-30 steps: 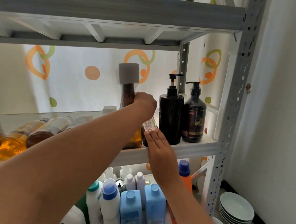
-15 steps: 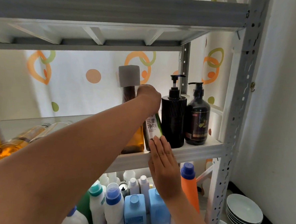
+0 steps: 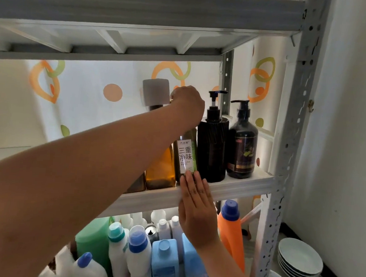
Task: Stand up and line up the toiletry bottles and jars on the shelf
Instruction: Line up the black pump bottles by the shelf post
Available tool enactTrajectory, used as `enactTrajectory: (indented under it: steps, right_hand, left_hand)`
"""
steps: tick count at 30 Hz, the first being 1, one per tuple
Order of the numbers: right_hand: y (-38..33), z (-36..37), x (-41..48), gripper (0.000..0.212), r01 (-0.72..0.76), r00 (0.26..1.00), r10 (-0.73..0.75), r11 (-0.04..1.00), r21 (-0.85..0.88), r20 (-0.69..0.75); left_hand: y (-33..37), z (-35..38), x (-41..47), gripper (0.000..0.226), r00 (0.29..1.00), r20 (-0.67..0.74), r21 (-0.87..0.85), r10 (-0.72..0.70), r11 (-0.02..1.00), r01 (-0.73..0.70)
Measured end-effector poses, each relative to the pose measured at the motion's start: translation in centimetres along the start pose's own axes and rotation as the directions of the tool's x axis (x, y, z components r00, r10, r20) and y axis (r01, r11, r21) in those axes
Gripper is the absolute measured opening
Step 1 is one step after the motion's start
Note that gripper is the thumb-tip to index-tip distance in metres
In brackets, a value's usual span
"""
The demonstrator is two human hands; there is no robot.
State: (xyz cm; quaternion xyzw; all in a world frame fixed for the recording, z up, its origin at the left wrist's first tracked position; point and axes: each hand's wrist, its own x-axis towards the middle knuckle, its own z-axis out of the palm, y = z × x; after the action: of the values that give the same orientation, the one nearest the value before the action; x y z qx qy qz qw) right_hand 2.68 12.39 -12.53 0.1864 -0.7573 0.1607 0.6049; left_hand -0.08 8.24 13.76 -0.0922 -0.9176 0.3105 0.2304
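On the grey metal shelf (image 3: 235,185) a green bottle with a white label (image 3: 186,155) stands upright. My left hand (image 3: 187,103) grips its top from above. My right hand (image 3: 196,205) lies flat with straight fingers, the fingertips touching the bottle's base at the shelf's front edge. To its right stand a black pump bottle (image 3: 212,144) and a dark pump bottle (image 3: 242,146). To its left stands an amber bottle (image 3: 161,169) with a grey cap (image 3: 156,92); my left arm hides the bottles further left.
The lower shelf holds blue, white and green detergent bottles (image 3: 164,263) and an orange one (image 3: 230,231). Stacked white plates (image 3: 300,261) sit on the floor at the right. The perforated upright (image 3: 288,144) borders the shelf on the right; another shelf (image 3: 143,7) hangs close above.
The green bottle has come from tilted to upright beside the black pump bottle, its label now facing me. My left hand rose with its top; my right hand stayed at its base.
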Motion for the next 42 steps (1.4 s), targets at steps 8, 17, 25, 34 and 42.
enactTrajectory:
  steps: [8,17,25,34,42]
  right_hand:
    - [0.1,-0.8,0.0,0.037,-0.008,1.000,0.008,1.000,0.022,0.027]
    - [-0.3,-1.2,0.3,0.037,-0.078,0.996,0.075,0.995,0.059,0.052]
    - [-1.5,-1.9,1.3,0.038,-0.243,0.968,0.229,0.958,0.156,0.098]
    - [-3.2,-2.6,5.1,0.037,-0.498,0.864,0.497,0.818,0.289,0.084]
    - [-3.3,-2.4,6.5,0.056,-0.639,0.768,0.611,0.750,0.167,0.194]
  left_hand:
    - [-2.2,-0.5,-1.2,0.028,0.995,-0.062,-0.066,0.081,0.994,-0.085]
    - [-3.0,-0.9,-2.7,0.039,0.975,-0.101,-0.032,0.196,0.979,-0.200]
    - [-4.7,-0.6,-2.7,0.060,0.964,-0.080,-0.388,0.252,0.883,-0.263]
    - [-5.7,0.1,-2.6,0.062,0.927,-0.189,-0.345,0.324,0.862,-0.372]
    - [-6.1,5.1,-5.4,0.037,0.521,-0.815,-0.511,-0.255,0.740,-0.437]
